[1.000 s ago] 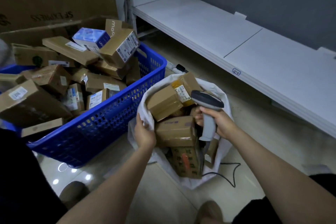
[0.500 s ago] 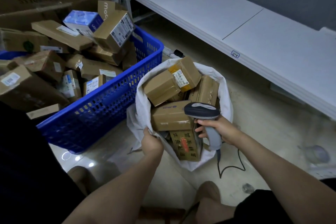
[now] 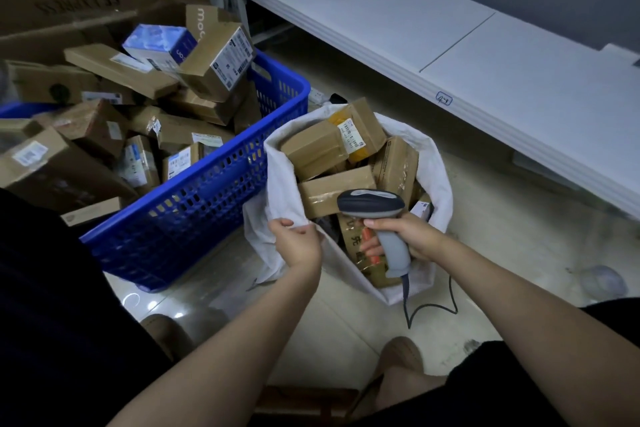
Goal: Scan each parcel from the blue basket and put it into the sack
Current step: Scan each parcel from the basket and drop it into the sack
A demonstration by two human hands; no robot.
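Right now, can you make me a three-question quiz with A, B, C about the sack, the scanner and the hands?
1. Where is the white sack compared with the blue basket?
A) inside it
B) beside it, on the floor
C) on top of it

2. What colour is the barcode scanner?
A) grey
B) red
C) green

3. What is the left hand doing?
A) gripping the sack's rim
B) lifting a parcel
C) hanging free

Answers:
1 B, the sack stands on the tiles next to the basket's side.
2 A, its head and handle, held by the right hand, are grey.
3 A, its fingers curl round the white cloth edge.
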